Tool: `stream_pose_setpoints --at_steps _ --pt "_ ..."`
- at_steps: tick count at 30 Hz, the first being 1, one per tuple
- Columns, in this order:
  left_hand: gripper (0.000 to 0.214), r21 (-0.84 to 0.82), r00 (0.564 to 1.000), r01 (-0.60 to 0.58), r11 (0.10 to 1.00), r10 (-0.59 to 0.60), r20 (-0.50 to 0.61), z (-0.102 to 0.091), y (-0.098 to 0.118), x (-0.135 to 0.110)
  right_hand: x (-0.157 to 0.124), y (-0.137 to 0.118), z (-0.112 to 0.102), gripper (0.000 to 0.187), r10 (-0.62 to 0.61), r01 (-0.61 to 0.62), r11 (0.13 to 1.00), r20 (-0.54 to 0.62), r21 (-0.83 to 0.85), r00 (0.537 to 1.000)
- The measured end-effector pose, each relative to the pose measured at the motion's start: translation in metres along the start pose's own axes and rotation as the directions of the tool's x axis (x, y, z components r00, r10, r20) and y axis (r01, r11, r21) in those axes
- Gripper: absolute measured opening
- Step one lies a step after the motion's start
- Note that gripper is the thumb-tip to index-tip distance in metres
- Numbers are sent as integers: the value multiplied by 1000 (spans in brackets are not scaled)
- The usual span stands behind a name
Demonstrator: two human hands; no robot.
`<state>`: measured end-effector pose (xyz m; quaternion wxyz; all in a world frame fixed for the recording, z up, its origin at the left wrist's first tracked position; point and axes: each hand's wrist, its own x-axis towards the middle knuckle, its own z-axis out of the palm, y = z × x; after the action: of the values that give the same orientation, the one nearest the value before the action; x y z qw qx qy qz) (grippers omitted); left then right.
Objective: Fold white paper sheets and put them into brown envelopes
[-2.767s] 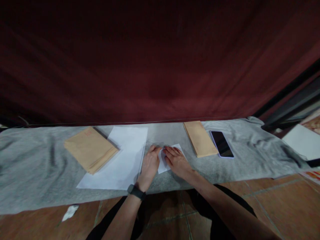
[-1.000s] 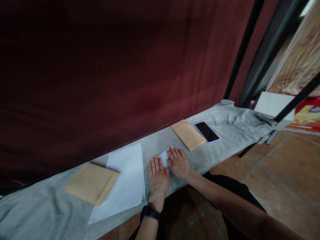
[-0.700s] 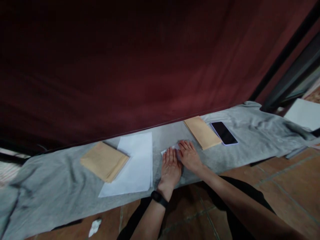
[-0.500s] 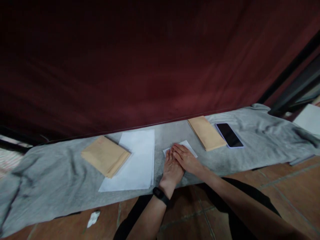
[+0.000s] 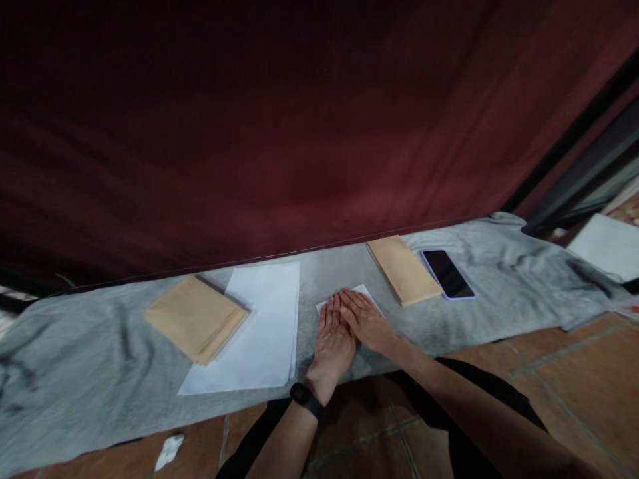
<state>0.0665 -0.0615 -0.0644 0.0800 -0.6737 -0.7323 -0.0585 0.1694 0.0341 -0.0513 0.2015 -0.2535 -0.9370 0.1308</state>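
A small white piece of paper (image 5: 363, 291), apparently folded, lies on the grey cloth. My left hand (image 5: 333, 338) rests flat on it with the fingers stretched forward; a black band circles that wrist. Beside it, and touching it, my right hand (image 5: 367, 320) presses flat on the same paper, fingers extended. Most of the paper is hidden under both hands; its far edge and corners show. To the left are larger white sheets (image 5: 264, 326), partly covered by a stack of brown envelopes (image 5: 194, 316).
More brown envelopes (image 5: 404, 269) lie right of my hands, close to a phone (image 5: 448, 274) with a purple case. The grey cloth (image 5: 94, 372) covers a long, narrow surface against a dark red wall-like backing (image 5: 319, 146). A white scrap (image 5: 170, 451) is on the tiled floor.
The view has shifted slightly, so everything sits a little further left. My right hand's fingers have moved off the left hand's fingers and now lie beside them on the paper.
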Motion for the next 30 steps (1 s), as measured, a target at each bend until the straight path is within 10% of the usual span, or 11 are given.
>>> stream_pose_setpoints --at_steps 30 --pt "67 6 964 233 972 -231 -136 -1 -26 -18 -19 25 -9 58 145 -154 958 -55 -242 988"
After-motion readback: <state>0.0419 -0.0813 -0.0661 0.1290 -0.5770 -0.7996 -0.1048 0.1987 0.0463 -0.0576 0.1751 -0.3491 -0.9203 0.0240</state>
